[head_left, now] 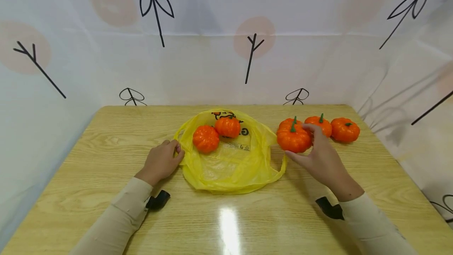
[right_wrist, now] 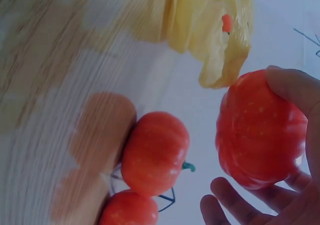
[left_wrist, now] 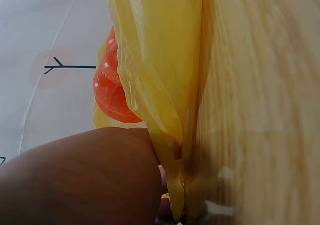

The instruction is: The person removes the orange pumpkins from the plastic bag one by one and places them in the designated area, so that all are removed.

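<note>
A yellow plastic bag [head_left: 226, 168] lies spread with its mouth open on the table. Two orange toy pumpkins, a left one [head_left: 206, 139] and a right one [head_left: 228, 127], are inside it. My left hand [head_left: 163, 161] pinches the bag's left edge; in the left wrist view the gathered plastic [left_wrist: 170, 135] runs down to the fingers, which are mostly hidden. My right hand [head_left: 323, 160] grips another orange pumpkin [right_wrist: 260, 130] with a green stem, thumb on one side and fingers on the other. That pumpkin is raised off the table beside the bag's right handle [head_left: 283, 166].
Two more orange pumpkins, one partly hidden [head_left: 318, 125] and one farther right [head_left: 345, 130], sit on the wooden table [head_left: 106, 148] near its back right corner. A white patterned cloth [head_left: 212, 66] hangs behind the table and along its sides.
</note>
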A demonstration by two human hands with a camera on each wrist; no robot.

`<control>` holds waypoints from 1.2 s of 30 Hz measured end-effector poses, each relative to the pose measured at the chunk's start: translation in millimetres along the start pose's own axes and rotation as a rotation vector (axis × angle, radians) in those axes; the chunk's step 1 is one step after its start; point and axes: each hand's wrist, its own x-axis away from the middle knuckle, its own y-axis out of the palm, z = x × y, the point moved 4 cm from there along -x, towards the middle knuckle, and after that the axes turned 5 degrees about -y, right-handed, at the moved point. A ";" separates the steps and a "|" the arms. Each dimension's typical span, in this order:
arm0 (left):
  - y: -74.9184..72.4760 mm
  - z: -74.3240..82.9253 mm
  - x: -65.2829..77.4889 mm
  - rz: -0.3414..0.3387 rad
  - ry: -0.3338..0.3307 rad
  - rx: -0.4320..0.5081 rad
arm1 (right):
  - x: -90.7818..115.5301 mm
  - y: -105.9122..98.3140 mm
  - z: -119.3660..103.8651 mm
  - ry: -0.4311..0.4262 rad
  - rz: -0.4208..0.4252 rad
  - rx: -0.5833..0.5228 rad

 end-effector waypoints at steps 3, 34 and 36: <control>-0.5 0.0 -0.3 0.001 0.002 -0.001 | -0.1 -2.5 3.5 0.001 0.010 0.013; -2.8 1.9 1.5 -0.013 0.000 -0.008 | -3.7 -29.0 53.1 0.181 -0.088 0.075; -1.8 1.8 0.7 -0.015 0.000 -0.004 | -2.2 -31.2 55.0 0.173 -0.107 0.075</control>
